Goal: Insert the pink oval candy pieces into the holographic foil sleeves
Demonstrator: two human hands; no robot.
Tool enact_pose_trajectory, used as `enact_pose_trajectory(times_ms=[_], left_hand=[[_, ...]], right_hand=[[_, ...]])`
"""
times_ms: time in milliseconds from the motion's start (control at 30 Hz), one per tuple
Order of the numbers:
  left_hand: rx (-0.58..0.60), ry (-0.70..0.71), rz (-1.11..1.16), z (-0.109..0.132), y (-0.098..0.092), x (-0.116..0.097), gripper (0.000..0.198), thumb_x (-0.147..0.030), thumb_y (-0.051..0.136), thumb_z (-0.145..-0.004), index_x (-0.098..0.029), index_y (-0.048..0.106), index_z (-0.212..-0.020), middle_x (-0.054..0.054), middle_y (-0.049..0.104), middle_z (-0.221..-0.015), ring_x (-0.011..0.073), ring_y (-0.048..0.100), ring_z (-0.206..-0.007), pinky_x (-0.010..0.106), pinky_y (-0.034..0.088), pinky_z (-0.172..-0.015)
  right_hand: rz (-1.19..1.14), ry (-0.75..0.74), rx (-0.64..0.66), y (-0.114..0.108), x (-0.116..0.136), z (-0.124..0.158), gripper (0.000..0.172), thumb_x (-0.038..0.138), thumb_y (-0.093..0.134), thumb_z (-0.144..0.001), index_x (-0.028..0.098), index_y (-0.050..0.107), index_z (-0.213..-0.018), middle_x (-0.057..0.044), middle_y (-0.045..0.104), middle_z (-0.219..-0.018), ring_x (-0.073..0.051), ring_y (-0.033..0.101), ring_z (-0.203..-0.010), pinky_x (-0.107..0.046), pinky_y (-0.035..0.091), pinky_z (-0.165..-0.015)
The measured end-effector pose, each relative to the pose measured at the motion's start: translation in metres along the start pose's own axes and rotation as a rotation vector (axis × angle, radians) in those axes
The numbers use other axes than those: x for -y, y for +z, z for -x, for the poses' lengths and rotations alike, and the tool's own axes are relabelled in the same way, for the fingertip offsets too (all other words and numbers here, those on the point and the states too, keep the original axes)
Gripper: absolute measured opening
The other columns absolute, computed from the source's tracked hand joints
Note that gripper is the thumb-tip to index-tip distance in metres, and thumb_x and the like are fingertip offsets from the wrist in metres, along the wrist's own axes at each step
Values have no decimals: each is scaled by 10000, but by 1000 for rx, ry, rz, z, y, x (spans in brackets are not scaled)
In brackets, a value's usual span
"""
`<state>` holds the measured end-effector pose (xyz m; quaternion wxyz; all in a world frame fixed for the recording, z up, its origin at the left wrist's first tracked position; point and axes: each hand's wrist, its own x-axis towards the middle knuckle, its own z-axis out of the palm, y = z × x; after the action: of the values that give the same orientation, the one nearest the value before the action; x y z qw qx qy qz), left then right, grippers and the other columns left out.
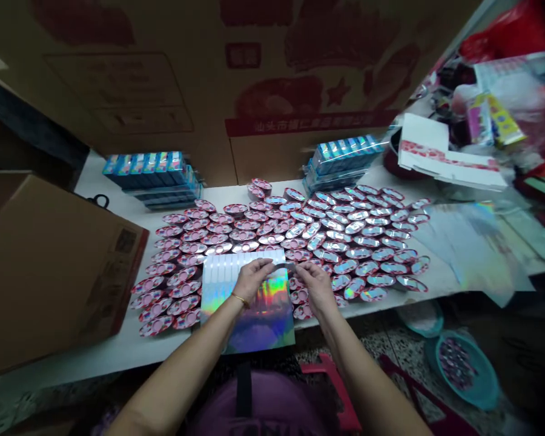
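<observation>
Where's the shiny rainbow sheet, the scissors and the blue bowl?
shiny rainbow sheet point(258, 303), head view, on its colourful middle.
scissors point(99, 200), head view, on the black handle loops.
blue bowl point(489, 381), head view, on its right wall.

A holographic foil sheet point(247, 306) lies at the near edge of the white table point(118, 346), the left hand point(252, 277) and right hand point(317, 284) on its far edge. Rows of small oval pink-lidded cups point(218, 233) spread behind and beside it, a brown cardboard box point(49, 272) to their left, blue pack stacks point(152, 175) behind them
</observation>
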<state>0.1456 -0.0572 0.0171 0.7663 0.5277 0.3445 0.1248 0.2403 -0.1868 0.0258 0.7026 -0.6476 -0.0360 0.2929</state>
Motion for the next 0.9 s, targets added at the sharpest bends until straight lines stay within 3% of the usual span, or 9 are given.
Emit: enact_pose_trajectory(times_ms=[133, 300, 433, 633, 767, 900], left_hand=[[3, -46, 60, -14, 40, 7, 427, -326, 736, -527, -115, 599, -872, -2, 610, -656, 86, 555, -585, 219, 438, -596], [-10, -10, 44, -42, 63, 3, 430, -276, 716, -534, -124, 554, -902, -35, 574, -583, 74, 526, -507, 188, 383, -509], [-137, 93, -207, -74, 70, 0, 318, -183, 643, -588, -132, 560, -891, -55, 532, -538, 81, 512, -511, 201, 391, -550], [-345, 243, -857, -103, 72, 4, 319, -134, 539, -678, -162, 569, -995, 5, 607, -682, 136, 555, -668, 247, 389, -671], [-360, 293, -1043, -102, 72, 7, 355, -159, 516, -722, -170, 539, -1076, 38, 633, -768, 171, 557, -777, 287, 371, -768], [-326, 324, -1191, -100, 74, 6, 361, -167, 491, -748, -161, 518, -1108, 73, 631, -836, 206, 540, -851, 322, 355, -799]], right_hand=[[-80, 86, -36, -25, 0, -11, 235, 345, 698, -554, 163, 599, -665, 35, 562, -573, -86, 485, -510, -220, 358, -517], [-90, 68, -61, -34, 6, -39, 264, 333, 714, -526, 154, 600, -683, 24, 575, -578, -91, 491, -524, -220, 362, -524], [62, -64, -140, -35, 4, -70, 239, 373, 651, -586, 156, 594, -666, 20, 560, -577, -105, 473, -531, -242, 368, -545], [668, -358, -254, -33, -8, -103, 180, 321, 522, -706, 169, 580, -630, -45, 573, -701, -171, 485, -715, -295, 361, -702], [910, -411, -275, -29, -14, -107, 147, 269, 494, -743, 173, 586, -680, -74, 569, -810, -199, 457, -829, -327, 309, -778], [1033, -388, -276, -27, -16, -108, 141, 256, 484, -756, 176, 594, -720, -82, 563, -863, -214, 439, -860, -332, 285, -758]])
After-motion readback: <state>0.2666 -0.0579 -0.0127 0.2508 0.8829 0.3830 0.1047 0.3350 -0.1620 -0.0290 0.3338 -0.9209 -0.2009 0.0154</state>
